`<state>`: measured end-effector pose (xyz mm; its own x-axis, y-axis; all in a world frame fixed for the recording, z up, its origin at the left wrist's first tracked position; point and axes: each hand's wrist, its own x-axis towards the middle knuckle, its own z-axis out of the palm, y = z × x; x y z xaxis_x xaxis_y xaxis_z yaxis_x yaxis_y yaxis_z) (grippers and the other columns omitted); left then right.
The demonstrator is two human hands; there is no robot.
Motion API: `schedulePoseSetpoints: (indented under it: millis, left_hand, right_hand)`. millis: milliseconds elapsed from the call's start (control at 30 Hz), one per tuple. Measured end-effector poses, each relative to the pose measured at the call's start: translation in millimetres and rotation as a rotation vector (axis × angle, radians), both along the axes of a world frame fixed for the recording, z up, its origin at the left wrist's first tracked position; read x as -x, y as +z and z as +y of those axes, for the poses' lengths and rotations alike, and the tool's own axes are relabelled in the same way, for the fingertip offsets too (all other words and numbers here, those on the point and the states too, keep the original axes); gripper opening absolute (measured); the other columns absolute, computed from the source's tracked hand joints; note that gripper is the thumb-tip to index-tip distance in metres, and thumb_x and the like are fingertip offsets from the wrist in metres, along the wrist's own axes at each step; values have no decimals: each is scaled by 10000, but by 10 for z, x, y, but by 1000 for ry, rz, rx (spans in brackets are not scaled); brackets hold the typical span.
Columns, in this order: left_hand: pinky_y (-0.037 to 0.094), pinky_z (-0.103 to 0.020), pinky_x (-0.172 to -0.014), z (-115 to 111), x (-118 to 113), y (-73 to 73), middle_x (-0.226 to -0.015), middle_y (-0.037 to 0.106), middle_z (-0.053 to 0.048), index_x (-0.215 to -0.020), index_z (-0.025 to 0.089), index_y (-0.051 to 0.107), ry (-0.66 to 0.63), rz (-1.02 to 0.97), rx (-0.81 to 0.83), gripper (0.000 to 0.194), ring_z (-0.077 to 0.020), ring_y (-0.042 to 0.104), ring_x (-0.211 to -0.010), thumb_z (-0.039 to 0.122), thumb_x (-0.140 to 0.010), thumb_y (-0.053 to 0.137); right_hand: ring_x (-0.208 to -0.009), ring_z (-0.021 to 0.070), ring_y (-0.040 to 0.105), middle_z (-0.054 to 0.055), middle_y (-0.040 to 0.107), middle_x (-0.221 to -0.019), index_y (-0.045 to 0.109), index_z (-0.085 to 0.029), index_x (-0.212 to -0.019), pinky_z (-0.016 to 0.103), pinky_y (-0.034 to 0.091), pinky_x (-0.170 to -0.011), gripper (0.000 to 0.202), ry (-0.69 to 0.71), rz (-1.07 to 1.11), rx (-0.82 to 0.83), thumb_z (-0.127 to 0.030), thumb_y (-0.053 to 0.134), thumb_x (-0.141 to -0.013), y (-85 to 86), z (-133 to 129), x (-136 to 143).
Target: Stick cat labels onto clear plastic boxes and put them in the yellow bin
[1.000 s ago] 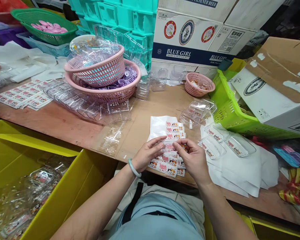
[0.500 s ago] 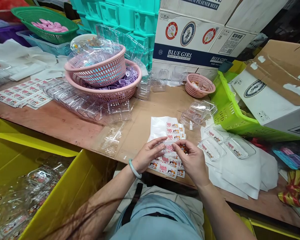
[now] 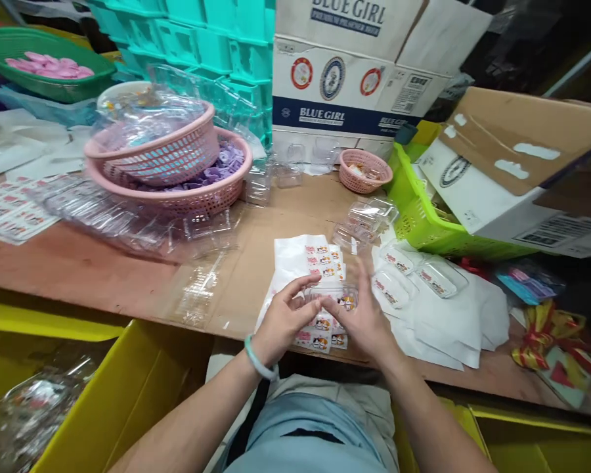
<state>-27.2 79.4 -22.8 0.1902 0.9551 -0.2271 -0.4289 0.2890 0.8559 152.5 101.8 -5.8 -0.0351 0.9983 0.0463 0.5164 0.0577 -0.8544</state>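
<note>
Both my hands are around a small clear plastic box (image 3: 343, 291) above the sticker sheets. My left hand (image 3: 282, 322) grips its left side, with thumb and fingers curved around the edge. My right hand (image 3: 368, 328) has its thumb across the near side of the box and its fingers, blurred, along the right end. Under the box lie sticker sheets (image 3: 320, 341) printed with cartoon cats and pink lettering; some of this print shows through the plastic. To the right, several clear boxes (image 3: 438, 277) bearing cat stickers rest on white paper sheets (image 3: 438, 335).
Loose clear boxes (image 3: 364, 217) lie behind the sheets. Pink baskets (image 3: 170, 197) with purple pieces and plastic stand at left, a small pink basket (image 3: 364, 172) at the back. A lime green crate (image 3: 418, 217) bounds the right. Below left, a yellow bin (image 3: 103, 394) holds packed plastic.
The view has swung right. My hands, which were pinching at a small clear item over the sticker sheets, now surround a clear box; my right fingers have straightened upward and my thumbs have come together.
</note>
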Motion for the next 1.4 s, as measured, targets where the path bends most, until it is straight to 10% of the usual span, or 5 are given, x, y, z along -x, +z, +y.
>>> schedulePoseSetpoints:
  millis: [167, 500, 700, 900, 1400]
  left_hand:
    - [475, -368, -939, -44, -101, 170, -1302, 569, -109, -1213, 234, 602, -240, 30, -156, 485, -267, 567, -1136, 328, -751, 714]
    - [233, -542, -1045, 992, 329, -309, -1314, 455, -200, -1320, 151, 446, 173, 1421, -164, 888, -413, 310, -1278, 628, -611, 684]
    - [300, -464, -1018, 1118, 230, -300, -1093, 567, -92, -923, 209, 575, 190, 1156, -243, 316, -314, 449, -1154, 304, -644, 689]
    - [508, -308, -726, 725, 256, 56, -1017, 653, -43, -1155, 220, 481, 149, 305, -155, 496, -177, 635, -796, 333, -720, 689]
    - [511, -335, -810, 309, -45, 13, -986, 722, -95, -1043, 137, 672, 98, -156, 11, 399, -230, 672, -883, 384, -733, 726]
  right_hand:
    - [-983, 226, 641, 90, 615, -1154, 441, -267, -1323, 391, 524, -848, 569, 368, 284, 326, -427, 628, -810, 254, -143, -549]
    - [-1177, 388, 482, 156, 518, -1208, 438, -197, -1277, 582, 384, -988, 645, -379, -533, -406, -417, 602, -693, -651, -290, -2222]
    - [-1209, 351, 456, 171, 512, -1227, 479, -180, -1273, 554, 357, -1033, 553, -369, -533, -665, -289, 627, -752, -421, -213, -1250]
    - [-1024, 264, 607, 114, 623, -1168, 362, -242, -1367, 443, 526, -828, 755, 17, 252, 43, -426, 701, -718, -228, 443, -21]
    - [-929, 220, 603, 57, 671, -964, 654, -203, -951, 367, 470, -870, 314, -34, 166, -154, -463, 668, -776, -145, 279, 393]
